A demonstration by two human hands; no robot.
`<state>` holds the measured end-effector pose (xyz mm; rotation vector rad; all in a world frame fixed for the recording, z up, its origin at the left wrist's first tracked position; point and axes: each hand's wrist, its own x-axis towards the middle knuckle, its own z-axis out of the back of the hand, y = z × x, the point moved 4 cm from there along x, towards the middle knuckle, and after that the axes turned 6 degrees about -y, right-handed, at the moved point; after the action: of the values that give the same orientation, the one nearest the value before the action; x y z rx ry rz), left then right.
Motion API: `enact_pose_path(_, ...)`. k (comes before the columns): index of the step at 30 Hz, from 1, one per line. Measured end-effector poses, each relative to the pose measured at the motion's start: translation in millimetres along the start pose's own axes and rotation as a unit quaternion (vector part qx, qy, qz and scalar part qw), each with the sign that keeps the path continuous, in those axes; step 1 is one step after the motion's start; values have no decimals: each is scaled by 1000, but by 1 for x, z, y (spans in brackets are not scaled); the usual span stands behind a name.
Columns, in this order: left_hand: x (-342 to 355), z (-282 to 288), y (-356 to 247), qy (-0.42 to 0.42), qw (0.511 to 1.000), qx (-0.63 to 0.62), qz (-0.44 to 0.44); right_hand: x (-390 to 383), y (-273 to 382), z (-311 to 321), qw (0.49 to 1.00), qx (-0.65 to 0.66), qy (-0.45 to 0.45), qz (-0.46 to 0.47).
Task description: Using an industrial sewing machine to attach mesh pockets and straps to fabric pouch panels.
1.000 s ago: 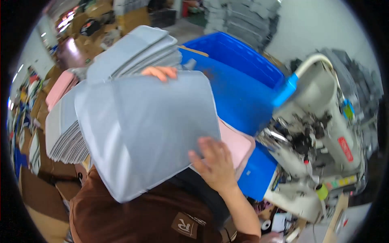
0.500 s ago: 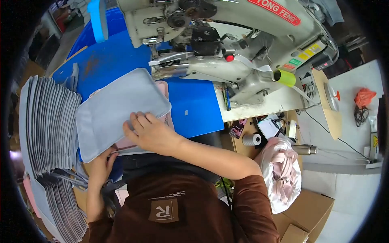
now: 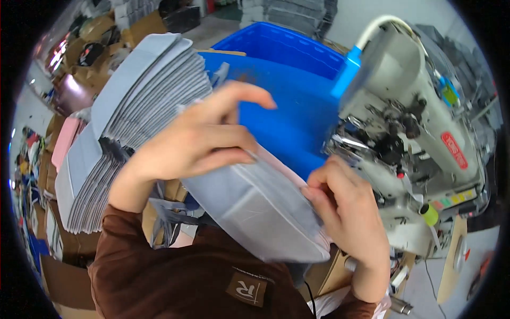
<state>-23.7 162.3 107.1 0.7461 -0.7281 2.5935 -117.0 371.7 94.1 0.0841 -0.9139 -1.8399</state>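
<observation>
Here, gray cloth (image 3: 260, 212): it is up between two hands, in front of the person's tummy, and it tips, with one corner low on the right.
Left hand (image 3: 196, 135): it is at the top edge of the gray cloth; the thumb and a finger are close together, pinching it, and the pointing finger sticks out.
Right hand (image 3: 348, 207): it pinches the right edge of the gray cloth, thumb and finger close together.
Pink cloth (image 3: 281, 167): a thin strip shows just behind the gray cloth; one cannot tell if the right hand has it too.
Stack (image 3: 159, 87): gray, tall and leaning, just past the left hand.
Blue table (image 3: 289, 119): it is behind the hands.
Machine (image 3: 449, 127): big and pale, to the right, with a green spool (image 3: 429, 214) on its near side.
Bin (image 3: 281, 48): blue, past the table.
Shirt (image 3: 186, 271): brown, on the person.
</observation>
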Motion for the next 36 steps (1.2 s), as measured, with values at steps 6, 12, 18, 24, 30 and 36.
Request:
enact_pose_path(6,-9,-40,20,33,993,-116,15,-20,-47,-15,982,142,37,-122)
enact_pose_path(12,1,-46,25,37,994,-102,-10,-22,-53,-14,977,189,34,-96)
enact_pose_path(18,-5,-38,0,-9,998,-31,-46,-20,-48,-6,982,155,71,-77)
enact_pose_path(24,-6,-36,-8,-24,999,4,-43,-18,-36,-3,984,153,74,-53)
enact_pose_path(30,-9,-40,-6,-44,999,-14,-27,-18,-35,-3,989,138,55,-24)
enact_pose_path(36,-8,-39,-6,-34,999,-1,-16,-16,-22,0,997,41,69,-17)
